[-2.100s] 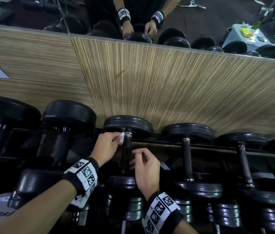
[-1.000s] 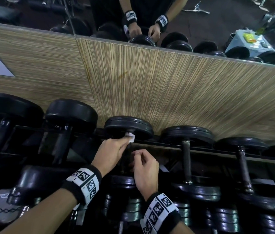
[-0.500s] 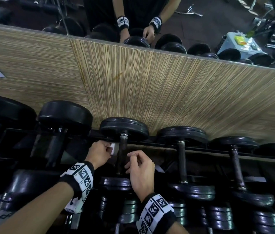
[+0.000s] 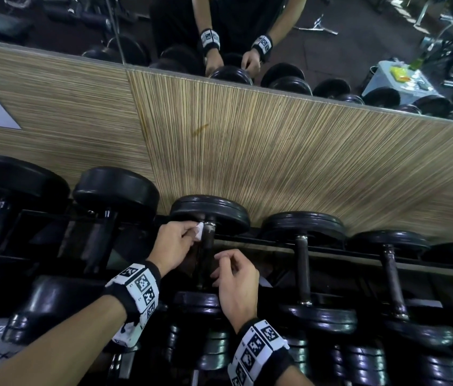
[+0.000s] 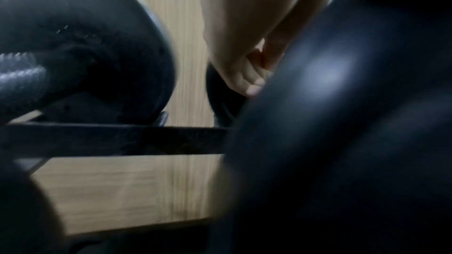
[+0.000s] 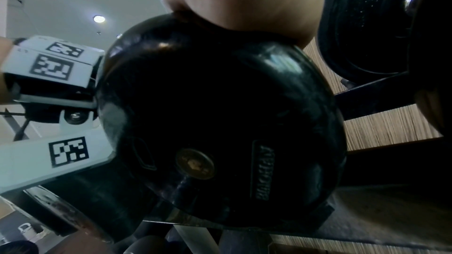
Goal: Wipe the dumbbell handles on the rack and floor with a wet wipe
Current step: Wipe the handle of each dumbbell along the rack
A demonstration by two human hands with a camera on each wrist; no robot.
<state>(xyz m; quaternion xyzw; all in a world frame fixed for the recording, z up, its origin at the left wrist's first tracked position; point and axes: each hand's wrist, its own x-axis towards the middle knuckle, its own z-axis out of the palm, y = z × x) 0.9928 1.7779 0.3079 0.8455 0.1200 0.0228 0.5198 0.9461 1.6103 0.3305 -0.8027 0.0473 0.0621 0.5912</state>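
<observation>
In the head view a black dumbbell lies on the rack with its dark handle running away from me to the far head. My left hand pinches a small white wet wipe against the top of that handle, just under the far head. My right hand sits to the right of the handle's middle, fingers loosely curled and holding nothing; contact with the handle is unclear. The left wrist view shows curled fingers behind a blurred dark head. The near head fills the right wrist view.
More black dumbbells line the rack: bigger ones on the left, smaller ones on the right. A lower tier holds others. A wood-grain panel stands close behind the rack, with a mirror above it.
My left hand slid the wipe from lower on the handle up to its top end by the far head. The right hand stayed beside the handle.
</observation>
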